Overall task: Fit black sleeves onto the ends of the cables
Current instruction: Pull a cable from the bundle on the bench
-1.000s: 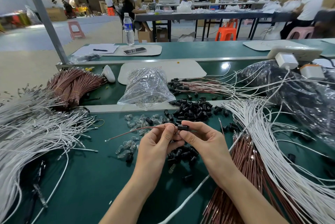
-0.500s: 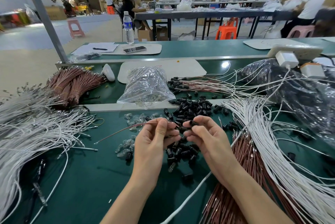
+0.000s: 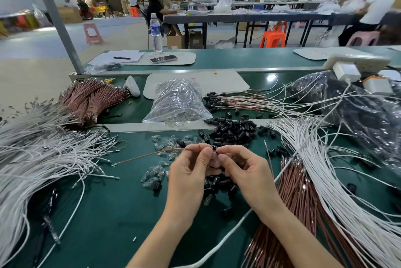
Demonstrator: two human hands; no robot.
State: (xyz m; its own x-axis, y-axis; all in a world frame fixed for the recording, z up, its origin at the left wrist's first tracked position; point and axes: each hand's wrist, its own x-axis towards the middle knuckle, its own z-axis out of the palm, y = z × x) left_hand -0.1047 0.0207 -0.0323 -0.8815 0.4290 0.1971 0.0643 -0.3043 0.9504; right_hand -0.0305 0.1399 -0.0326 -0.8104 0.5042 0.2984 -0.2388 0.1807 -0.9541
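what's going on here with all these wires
A person at a green workbench is fitting sleeves onto cables. The left hand pinches one brown cable near its end, and the right hand pinches a black sleeve right at that end. Fingers hide whether it is fully on. A sleeve pile lies just beyond, with white cables heaped on both sides.

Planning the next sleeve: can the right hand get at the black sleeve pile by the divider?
Likely yes: the sleeve pile lies uncovered just beyond the right hand, though that hand now pinches a sleeve.
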